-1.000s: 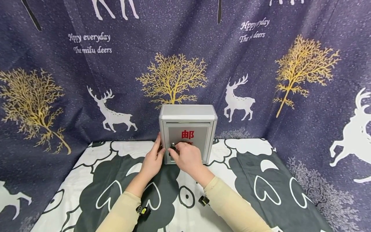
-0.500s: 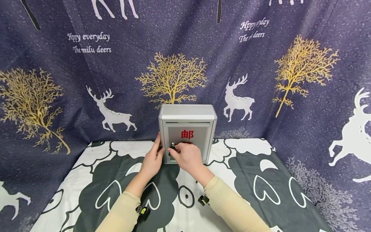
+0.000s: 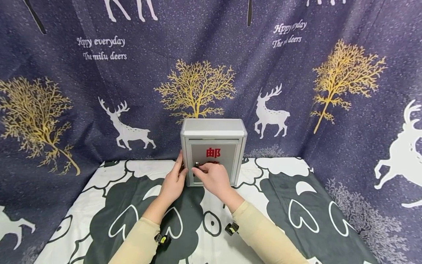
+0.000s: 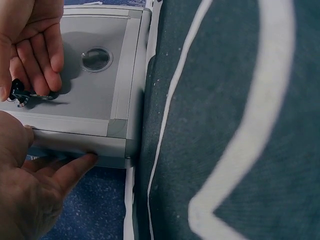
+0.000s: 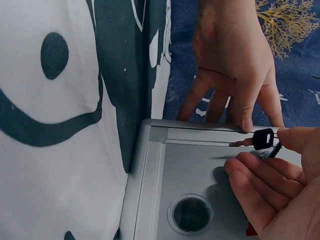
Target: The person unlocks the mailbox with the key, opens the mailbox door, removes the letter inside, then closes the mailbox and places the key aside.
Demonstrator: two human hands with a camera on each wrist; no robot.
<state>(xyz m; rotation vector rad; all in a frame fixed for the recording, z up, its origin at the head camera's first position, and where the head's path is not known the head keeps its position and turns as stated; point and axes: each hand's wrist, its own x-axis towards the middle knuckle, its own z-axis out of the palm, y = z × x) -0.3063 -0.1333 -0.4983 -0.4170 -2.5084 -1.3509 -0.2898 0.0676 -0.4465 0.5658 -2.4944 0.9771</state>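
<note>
A grey metal mailbox (image 3: pixel 212 128) with red characters stands upright on the patterned cloth, its door closed. My left hand (image 3: pixel 172 185) lies along the mailbox's left side, fingers mostly straight on the side wall and thumb at the front edge. At the door's left, my right hand (image 3: pixel 215 178) pinches a black-headed key (image 5: pixel 276 149) at the lock (image 5: pixel 265 155). A second black-headed key (image 5: pixel 262 139) dangles beside it, seen in the right wrist view. The pinching index fingertip is partly hidden. Low on the door sits a round dark window (image 4: pixel 96 59).
A letter slot (image 3: pixel 214 140) runs across the mailbox front near the top. Behind it hangs a dark blue curtain (image 3: pixel 211 44) printed with deer and trees. The black-and-white cloth (image 3: pixel 250 205) spreads under the mailbox and around both forearms.
My right hand has turned slightly at the lock, its fingertips shifting a little. The left hand and the mailbox have kept their places.
</note>
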